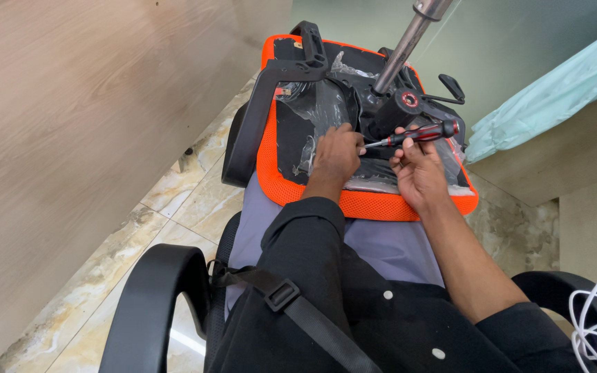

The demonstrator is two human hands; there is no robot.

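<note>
An upturned orange-rimmed office chair seat [367, 204], partly plastic-wrapped, is mid-assembly. A red-and-black-handled screwdriver [419, 133] is gripped by the right hand [417, 173]; at nine o'clock, the left hand [336, 155] fingers pinch its tip beside the black mechanism [395, 110].

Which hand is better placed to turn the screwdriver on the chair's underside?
The right hand: it already holds the screwdriver by its red-black handle. The left hand rests near the tip on the seat underside, probably steadying it.

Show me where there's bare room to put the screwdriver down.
Free: the grey cushion between the orange seat edge and the black sleeves, and the marble floor beside the wood panel. Crowded: around the chair mechanism, where both hands work the screwdriver.
</note>
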